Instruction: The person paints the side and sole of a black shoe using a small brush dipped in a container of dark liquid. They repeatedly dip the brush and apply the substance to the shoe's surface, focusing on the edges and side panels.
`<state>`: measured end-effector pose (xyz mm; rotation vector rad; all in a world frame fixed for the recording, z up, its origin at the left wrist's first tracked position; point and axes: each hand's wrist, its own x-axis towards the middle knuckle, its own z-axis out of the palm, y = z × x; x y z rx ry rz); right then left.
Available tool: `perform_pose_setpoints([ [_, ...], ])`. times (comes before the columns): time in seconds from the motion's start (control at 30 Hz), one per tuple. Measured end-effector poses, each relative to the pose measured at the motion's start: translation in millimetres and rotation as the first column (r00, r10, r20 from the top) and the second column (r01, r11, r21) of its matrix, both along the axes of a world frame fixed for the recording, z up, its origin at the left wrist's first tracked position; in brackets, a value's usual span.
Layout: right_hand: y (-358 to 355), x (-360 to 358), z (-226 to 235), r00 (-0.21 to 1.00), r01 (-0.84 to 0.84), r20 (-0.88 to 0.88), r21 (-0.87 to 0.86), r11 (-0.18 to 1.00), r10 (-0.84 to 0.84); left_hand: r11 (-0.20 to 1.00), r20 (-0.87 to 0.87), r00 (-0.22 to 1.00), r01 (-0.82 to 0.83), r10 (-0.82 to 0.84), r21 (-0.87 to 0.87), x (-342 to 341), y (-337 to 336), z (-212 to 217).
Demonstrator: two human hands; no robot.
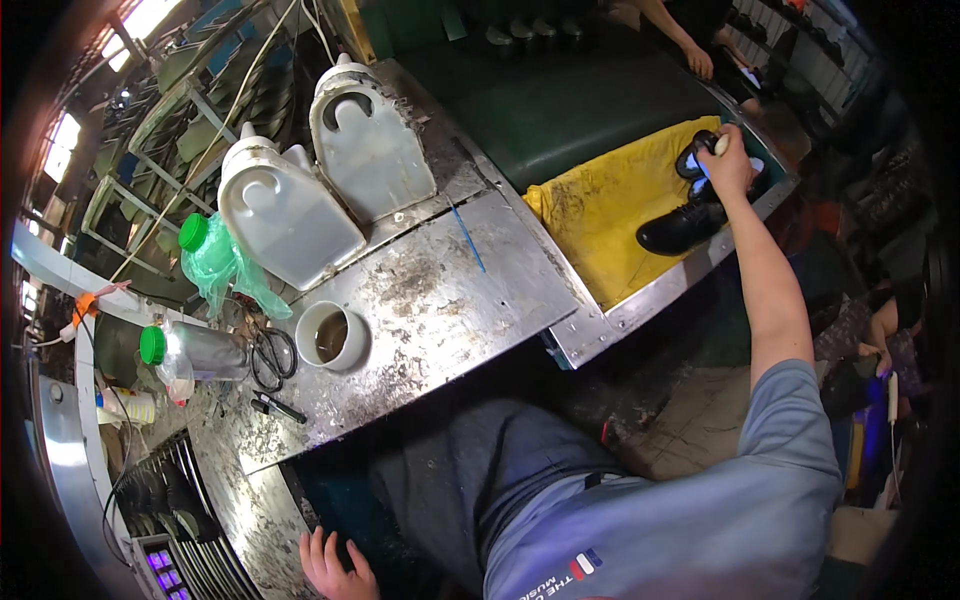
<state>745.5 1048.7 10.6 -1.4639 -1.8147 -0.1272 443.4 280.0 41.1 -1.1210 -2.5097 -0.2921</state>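
My right arm reaches to the far right, where my right hand [733, 170] is closed on a black shoe [692, 155]. A small pale piece shows at the fingers; I cannot tell what it is. Just below, another black lace-up shoe [682, 229] lies on the yellow cloth [590, 195] lining a metal-edged tray. More shoe parts beside the hand are partly hidden by it. Low in the view, my left hand [338, 567] is empty with its fingers apart, near the metal bench's front edge.
The stained metal bench [420, 290] carries two white glue bottles [290, 225], a cup of brown liquid [332, 336], scissors [272, 358], a black marker [280, 406], a thin blue stick [468, 240] and a green-capped bottle [205, 350]. Beyond the tray, another person's hand [698, 62] shows.
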Motion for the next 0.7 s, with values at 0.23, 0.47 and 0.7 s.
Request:
perform_pose_setpoints([
  [0.23, -2, 47, 51, 0.915, 0.000, -0.382, 0.324, 0.946, 0.131, 0.975, 0.028, 0.978, 0.203, -0.206, 0.087, -3, 16, -8],
  [0.47, -187, -47, 159, 0.194, -0.698, -0.615, 0.460, 0.548, 0.764, 0.934, 0.326, 0.883, 0.273, -0.338, 0.230, -4, 46, -3],
  [0.7, -357, -156, 150, -0.558, -0.829, -0.752, 0.517, -0.211, 0.352, 0.601, 0.517, 0.389, 0.129, -0.762, 0.789, -6, 135, 40],
])
